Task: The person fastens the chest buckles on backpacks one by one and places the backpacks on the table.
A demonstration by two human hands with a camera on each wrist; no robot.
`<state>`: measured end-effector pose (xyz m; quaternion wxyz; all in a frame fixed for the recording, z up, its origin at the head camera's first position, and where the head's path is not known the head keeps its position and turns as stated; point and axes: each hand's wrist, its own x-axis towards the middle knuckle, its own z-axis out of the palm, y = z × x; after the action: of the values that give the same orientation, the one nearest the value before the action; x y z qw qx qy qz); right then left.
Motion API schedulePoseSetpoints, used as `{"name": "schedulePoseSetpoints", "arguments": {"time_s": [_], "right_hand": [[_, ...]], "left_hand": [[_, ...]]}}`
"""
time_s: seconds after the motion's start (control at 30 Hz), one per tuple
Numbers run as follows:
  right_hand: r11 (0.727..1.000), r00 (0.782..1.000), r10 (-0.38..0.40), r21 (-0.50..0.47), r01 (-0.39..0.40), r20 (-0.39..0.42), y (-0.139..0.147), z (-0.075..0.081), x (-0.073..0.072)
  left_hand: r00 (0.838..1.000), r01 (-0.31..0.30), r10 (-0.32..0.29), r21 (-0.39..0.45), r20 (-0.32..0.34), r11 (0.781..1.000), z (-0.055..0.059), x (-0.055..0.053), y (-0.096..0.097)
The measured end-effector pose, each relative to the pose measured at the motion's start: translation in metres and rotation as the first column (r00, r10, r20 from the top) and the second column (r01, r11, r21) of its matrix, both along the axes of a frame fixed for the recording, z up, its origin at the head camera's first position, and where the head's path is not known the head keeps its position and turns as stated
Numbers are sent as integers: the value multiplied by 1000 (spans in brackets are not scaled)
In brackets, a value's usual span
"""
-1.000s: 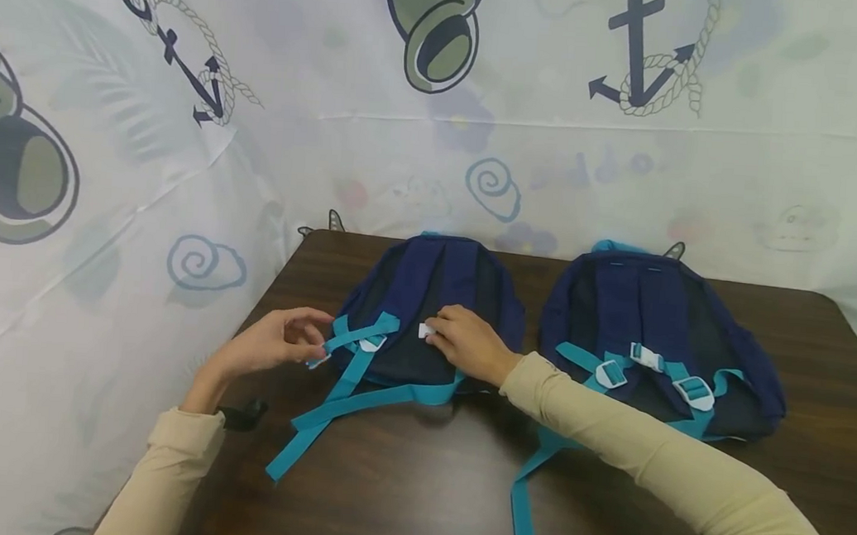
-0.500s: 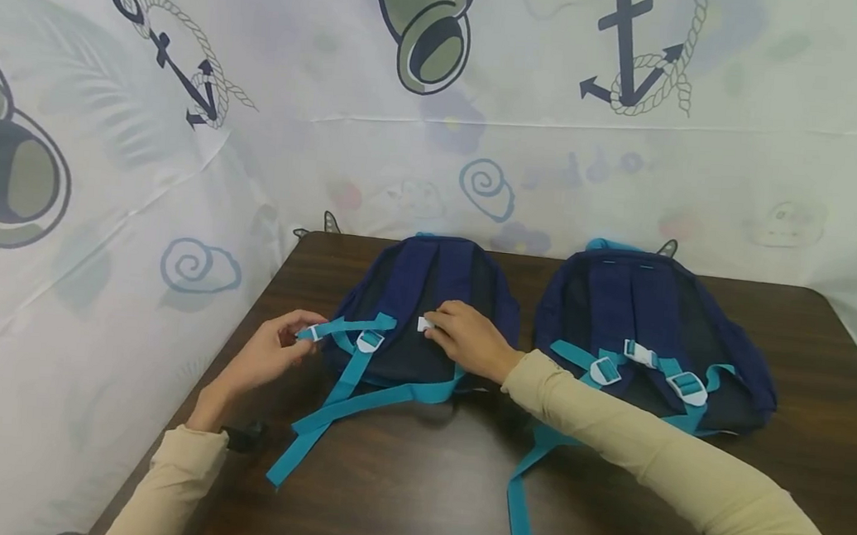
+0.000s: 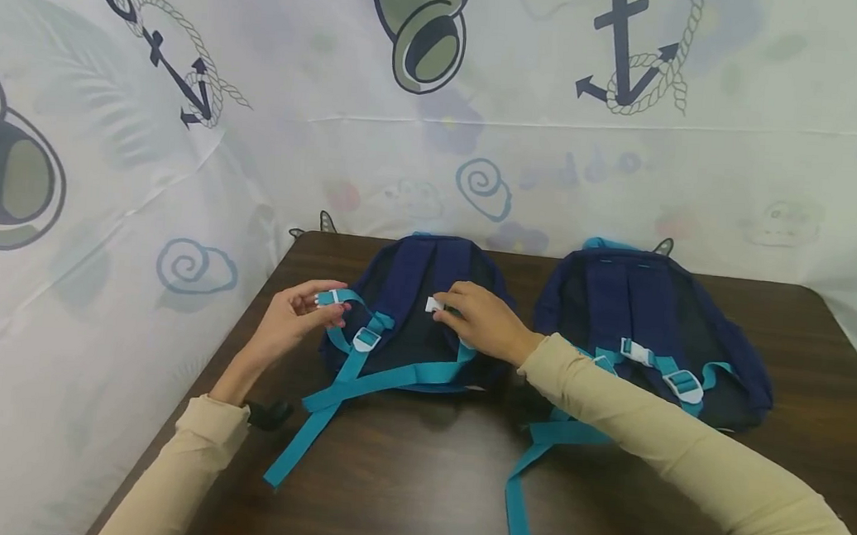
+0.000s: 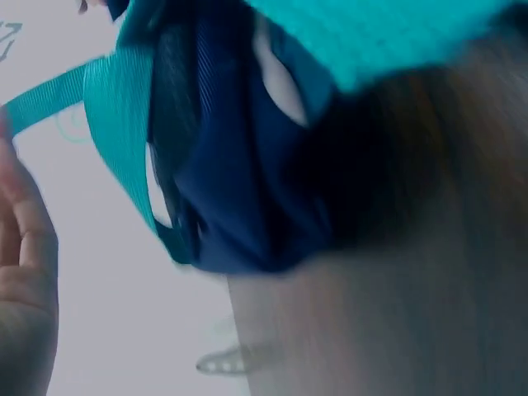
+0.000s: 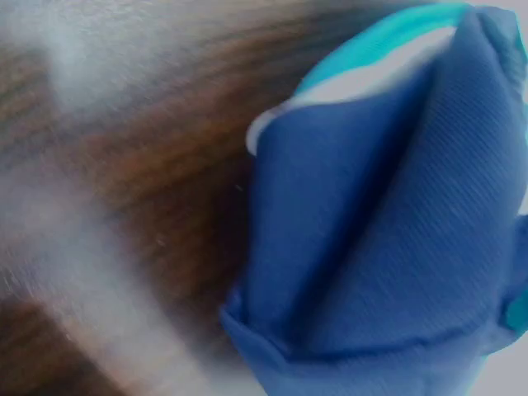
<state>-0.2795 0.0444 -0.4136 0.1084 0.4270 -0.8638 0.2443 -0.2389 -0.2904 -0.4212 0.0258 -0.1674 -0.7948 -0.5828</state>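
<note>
A navy backpack (image 3: 407, 353) lies on the table with its shoulder straps facing up. My left hand (image 3: 289, 322) pinches a white buckle half (image 3: 334, 297) on a teal strap at the bag's left side. Between the fingertips of my right hand (image 3: 490, 321) is another white buckle piece (image 3: 433, 304), partly hidden. The two pieces are apart. A white strap adjuster (image 3: 366, 339) sits below the left hand. In the left wrist view, the teal strap (image 4: 49, 101) runs taut to the left hand's fingers. The right wrist view shows the backpack's side (image 5: 355, 231), not the hand.
A second navy backpack (image 3: 642, 307) lies to the right, its white buckle (image 3: 637, 352) joined across the straps. Loose teal strap ends (image 3: 304, 445) trail over the brown table (image 3: 412, 498). A patterned white cloth (image 3: 274, 124) hangs behind and at the left.
My left hand has lifted its buckle half up and to the right. The right hand has risen slightly and shifted right, still holding its buckle piece. The view has shifted a little.
</note>
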Motion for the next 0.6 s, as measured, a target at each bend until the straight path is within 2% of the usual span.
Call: {"name": "schedulePoseSetpoints", "arguments": {"time_s": [0.1,0.23,0.3,0.37,0.4,0.43,0.47,0.53,0.6], "right_hand": [[1000,999,-13,-8,14,44,2,7,-1],[999,997,-15,-36,17,74,6,13,-1],[998,997,-10,-54,14,73,7,15,-1],[998,998,-5,-62,9,66,8,16,-1],[998,998,-5,-62,9,62,8,17,-1],[998,998,-5,-60,9,60,9,17,-2],[998,998,-8,-55,11,56,9,18,-2],[999,999,-14,-43,16,51,10,18,-3],[999,999,-16,-31,17,47,10,18,-4]], "left_hand": [[999,-30,33,53,-42,998,4,-7,13],[997,-8,16,101,-78,995,11,-17,36],[996,8,-3,51,-87,999,15,-22,46],[994,3,-14,-96,-109,995,20,-25,53],[991,4,-31,-197,-134,980,22,-26,56],[985,2,-55,-313,-161,950,25,-28,59],[979,-4,-85,-428,-188,904,28,-29,61],[961,-8,-167,-622,-222,783,34,-32,66],[940,4,-255,-742,-225,671,39,-35,71]]}}
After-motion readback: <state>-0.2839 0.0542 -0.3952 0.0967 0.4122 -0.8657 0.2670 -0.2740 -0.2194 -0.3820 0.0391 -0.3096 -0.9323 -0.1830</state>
